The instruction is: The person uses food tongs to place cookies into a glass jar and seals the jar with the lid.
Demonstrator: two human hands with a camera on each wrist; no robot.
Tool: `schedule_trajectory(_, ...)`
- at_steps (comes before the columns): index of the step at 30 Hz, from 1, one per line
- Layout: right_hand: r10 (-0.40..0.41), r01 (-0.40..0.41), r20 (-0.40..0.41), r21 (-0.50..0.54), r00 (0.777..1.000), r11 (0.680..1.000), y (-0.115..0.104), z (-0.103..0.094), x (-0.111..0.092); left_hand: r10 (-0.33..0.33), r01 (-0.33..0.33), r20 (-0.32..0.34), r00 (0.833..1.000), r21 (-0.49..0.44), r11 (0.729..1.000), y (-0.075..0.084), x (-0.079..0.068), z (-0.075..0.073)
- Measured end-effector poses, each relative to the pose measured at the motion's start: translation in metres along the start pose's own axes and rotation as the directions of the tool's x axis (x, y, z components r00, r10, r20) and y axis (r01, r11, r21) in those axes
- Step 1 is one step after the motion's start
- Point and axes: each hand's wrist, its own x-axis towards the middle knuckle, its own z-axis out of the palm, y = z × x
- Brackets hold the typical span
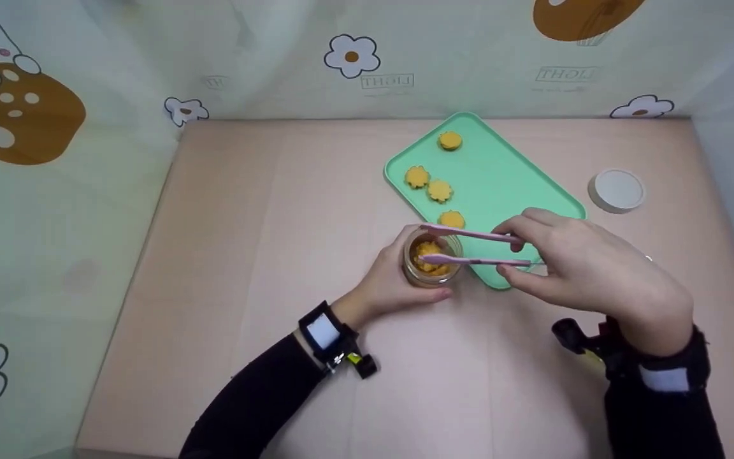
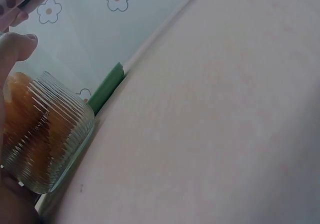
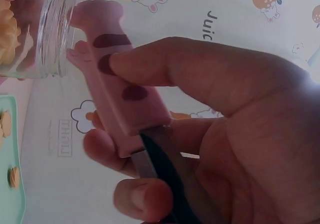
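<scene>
My left hand (image 1: 399, 274) grips a clear glass jar (image 1: 413, 271) by its side, fingers and thumb curled round it. Orange-yellow flower-shaped cookies (image 1: 431, 255) lie inside; the left wrist view shows them through the jar's ribbed wall (image 2: 65, 129). In my right hand (image 1: 590, 268) is a pair of pink tongs (image 1: 475, 261), pinched between thumb and fingers. Their two tips stand apart over the jar's mouth, with no cookie between them. Dark oval spots mark the tongs' pink arm (image 3: 117, 68) in the right wrist view.
A mint-green tray (image 1: 507, 178) lies behind the jar, with several cookies (image 1: 439, 190) on its left part. To the tray's right is a round white lid (image 1: 618, 190). A patterned curtain (image 1: 265, 64) hangs along the table's back edge.
</scene>
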Motion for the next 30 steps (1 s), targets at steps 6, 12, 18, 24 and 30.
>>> schedule_trajectory(6, -0.06, 0.058, -0.12, -0.026, 0.991, 0.998, 0.008, -0.003, 0.0, -0.007, 0.007, -0.003, 1.0, 0.009, 1.0, 0.0, 0.0, 0.0)
schedule_trajectory(12, -0.028, 0.02, -0.178, -0.047, 0.984, 0.999, 0.017, -0.004, 0.002, -0.003, 0.004, -0.006, 1.0, 0.032, 0.999, -0.002, -0.001, 0.0)
schedule_trajectory(18, 0.045, -0.062, -0.228, -0.067, 0.973, 0.996, 0.032, 0.0, 0.008, 0.012, -0.012, -0.01, 1.0, 0.013, 1.0, -0.003, -0.001, 0.001)
schedule_trajectory(24, 0.274, -0.288, -0.238, -0.025, 0.932, 0.957, 0.052, 0.012, 0.021, 0.004, -0.004, -0.009, 1.0, -0.001, 1.0, -0.001, -0.001, 0.001)
schedule_trajectory(30, 0.355, -0.366, -0.201, -0.023, 0.913, 0.93, 0.063, 0.024, 0.03, 0.002, -0.002, -0.009, 1.0, -0.003, 1.0, -0.001, -0.001, 0.001)
